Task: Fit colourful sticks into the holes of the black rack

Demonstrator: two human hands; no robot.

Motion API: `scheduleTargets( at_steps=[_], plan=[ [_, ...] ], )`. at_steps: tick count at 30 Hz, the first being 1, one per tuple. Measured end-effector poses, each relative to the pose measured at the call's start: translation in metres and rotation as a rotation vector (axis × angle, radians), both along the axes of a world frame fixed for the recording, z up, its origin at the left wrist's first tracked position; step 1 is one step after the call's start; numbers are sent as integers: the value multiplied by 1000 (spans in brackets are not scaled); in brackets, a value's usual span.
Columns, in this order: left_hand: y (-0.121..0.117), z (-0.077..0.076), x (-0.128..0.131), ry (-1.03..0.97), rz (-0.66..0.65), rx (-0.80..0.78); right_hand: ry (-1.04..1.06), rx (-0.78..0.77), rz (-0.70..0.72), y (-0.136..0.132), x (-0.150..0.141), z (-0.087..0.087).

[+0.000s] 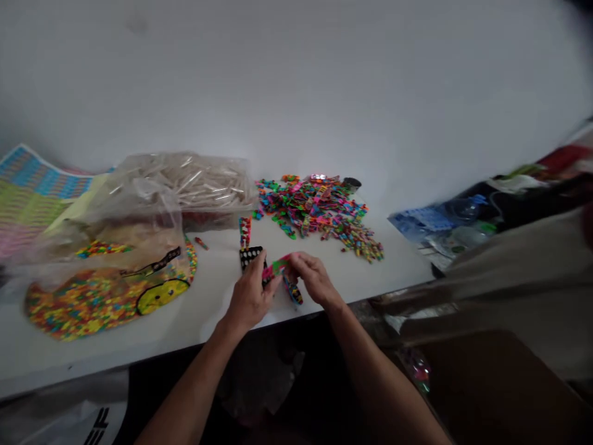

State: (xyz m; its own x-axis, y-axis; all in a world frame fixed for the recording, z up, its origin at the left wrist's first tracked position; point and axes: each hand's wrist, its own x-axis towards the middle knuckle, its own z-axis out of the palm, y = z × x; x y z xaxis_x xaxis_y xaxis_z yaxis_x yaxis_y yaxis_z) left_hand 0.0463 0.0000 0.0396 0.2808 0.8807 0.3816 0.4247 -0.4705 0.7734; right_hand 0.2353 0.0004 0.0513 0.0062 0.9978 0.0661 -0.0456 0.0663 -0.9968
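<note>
Black holed strip | left grip pinching it | right grip pinching pink-green strip | bag lettered "EF"

My long white table carries a loose heap of multicoloured plastic pieces, a clear plastic bag of bright mixed pieces, a clear bag of pale slender sticks, and a printed colour-block sheet.

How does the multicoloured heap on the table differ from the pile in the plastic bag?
The multicoloured heap lies bare on the white table, while the pile sits under the clear plastic bag. The heap's pieces look like longer strips, the pile's like smaller bits. Both are brightly multicoloured.
</note>
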Motion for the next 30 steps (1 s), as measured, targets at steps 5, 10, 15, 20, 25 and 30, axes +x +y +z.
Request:
scheduleTargets(
  at_steps=[5,10,15,20,25,30],
  plan=[
    [1,10,-1,-74,-296,-513,-369,28,129,-5,22,-2],
    [-13,7,-6,-560,-42,-760,-986,-66,-607,25,115,-17],
    [-18,14,-1,-982,99,-901,-1134,-208,-672,65,163,-22],
    [-13,24,6,-1220,232,-981,-1220,-353,-657,104,138,-37],
    [-8,32,-6,-1420,263,-1033,-1232,-429,-617,109,131,-41],
    [-9,33,-19,-1490,303,-998,-1079,-245,-588,85,133,-37]
  ],
)
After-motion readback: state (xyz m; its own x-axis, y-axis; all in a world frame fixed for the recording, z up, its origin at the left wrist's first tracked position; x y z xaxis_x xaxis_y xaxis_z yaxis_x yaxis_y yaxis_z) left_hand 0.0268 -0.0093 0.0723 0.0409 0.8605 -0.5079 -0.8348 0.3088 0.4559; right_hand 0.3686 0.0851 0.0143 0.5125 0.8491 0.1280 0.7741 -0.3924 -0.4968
